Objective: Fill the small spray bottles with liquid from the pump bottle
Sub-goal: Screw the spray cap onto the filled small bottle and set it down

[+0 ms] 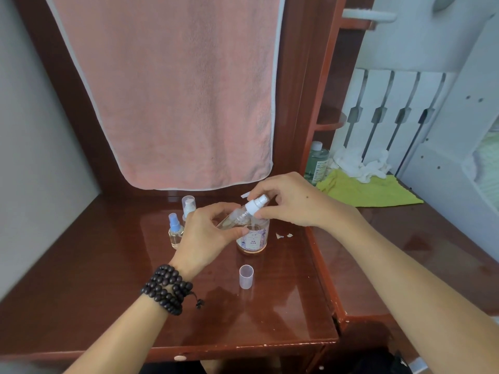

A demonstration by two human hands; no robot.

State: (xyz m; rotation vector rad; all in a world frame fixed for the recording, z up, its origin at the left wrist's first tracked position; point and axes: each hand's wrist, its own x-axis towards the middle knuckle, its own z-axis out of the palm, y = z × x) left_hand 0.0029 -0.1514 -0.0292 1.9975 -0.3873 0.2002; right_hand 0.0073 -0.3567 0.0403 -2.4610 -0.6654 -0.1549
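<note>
Spray bottle [237,215] tilted in left hand [205,233], right hand [294,201] pinching its top

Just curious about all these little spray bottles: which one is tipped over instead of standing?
The clear spray bottle with the white nozzle, held tilted between both hands. The blue-nozzled bottle and the capped white-nozzled bottle stand upright on the desk.
</note>
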